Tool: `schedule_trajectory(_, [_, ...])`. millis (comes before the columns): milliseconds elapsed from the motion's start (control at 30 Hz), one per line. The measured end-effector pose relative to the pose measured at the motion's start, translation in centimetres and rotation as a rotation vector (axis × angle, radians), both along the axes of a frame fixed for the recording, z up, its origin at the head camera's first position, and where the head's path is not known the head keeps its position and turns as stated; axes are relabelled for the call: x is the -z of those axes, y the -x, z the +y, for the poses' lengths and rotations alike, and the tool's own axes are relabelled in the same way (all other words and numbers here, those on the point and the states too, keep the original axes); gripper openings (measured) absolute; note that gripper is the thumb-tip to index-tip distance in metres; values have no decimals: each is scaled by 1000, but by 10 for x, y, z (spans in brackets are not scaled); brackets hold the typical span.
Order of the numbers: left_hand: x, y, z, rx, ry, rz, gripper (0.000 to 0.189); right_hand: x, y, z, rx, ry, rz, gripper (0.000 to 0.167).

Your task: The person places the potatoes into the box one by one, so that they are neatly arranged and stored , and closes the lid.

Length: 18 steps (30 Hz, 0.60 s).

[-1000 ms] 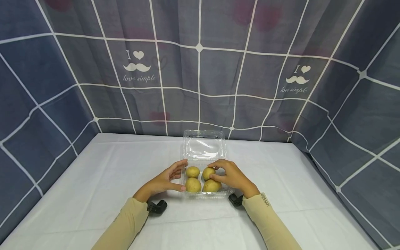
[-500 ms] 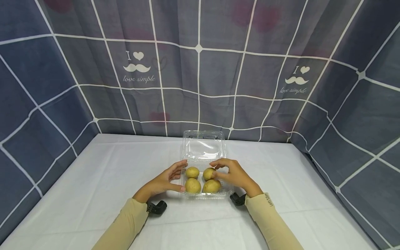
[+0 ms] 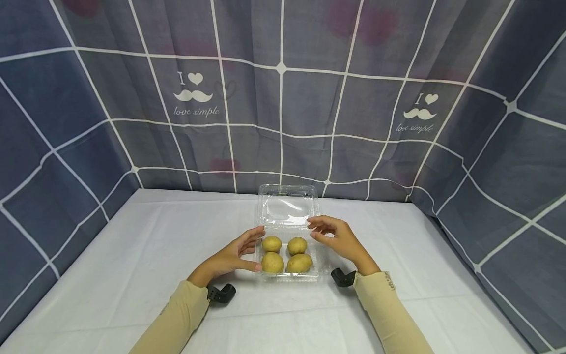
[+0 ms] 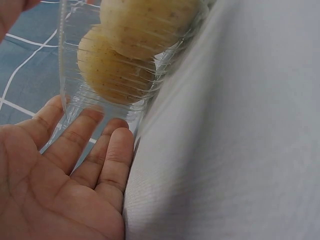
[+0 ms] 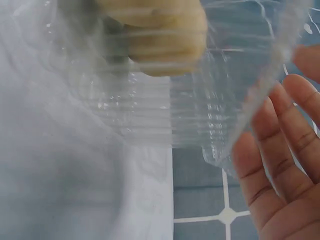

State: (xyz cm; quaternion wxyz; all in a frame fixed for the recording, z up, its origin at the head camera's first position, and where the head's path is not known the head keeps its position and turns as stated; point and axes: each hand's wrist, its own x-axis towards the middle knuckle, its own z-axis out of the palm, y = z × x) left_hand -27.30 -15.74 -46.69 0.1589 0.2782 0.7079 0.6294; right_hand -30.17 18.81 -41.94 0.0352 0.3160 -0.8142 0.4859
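Observation:
A clear plastic clamshell container [image 3: 289,277] lies on the white tabletop, its lid [image 3: 283,206] flung back toward the curtain. Several yellow potatoes sit inside in two rows: a back right potato [image 3: 297,246], a front right potato [image 3: 299,263], a back left potato [image 3: 271,244] and a front left potato [image 3: 272,262]. My left hand [image 3: 230,255] rests along the container's left side, thumb near the front corner; the left wrist view shows its extended fingers [image 4: 117,155] against the ribbed wall. Beside the back right rim, my right hand [image 3: 338,241] hovers with loosely bent fingers, holding nothing.
A white cloth [image 3: 177,221] covers the table. Behind it and at both sides hangs a grey-blue checked curtain [image 3: 252,98]. Black wrist cameras, a left camera [image 3: 222,294] and a right camera [image 3: 342,278], sit by the cuffs.
My right hand has let go of the back right potato and moved up and right, past the container's rim. The potato stays in the container. The left hand has not moved.

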Motion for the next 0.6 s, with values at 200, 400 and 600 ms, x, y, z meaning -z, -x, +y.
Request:
schedule_trajectory(200, [0, 0, 0, 2, 2, 2, 110, -1, 4, 8, 20, 37, -52, 38])
schedule_trajectory(400, [1, 1, 0, 1, 5, -1, 110, 2, 10, 18, 17, 93, -179, 45])
schedule_trajectory(600, [0, 1, 0, 1, 5, -5, 110, 10, 15, 29, 20, 126, -269, 52])
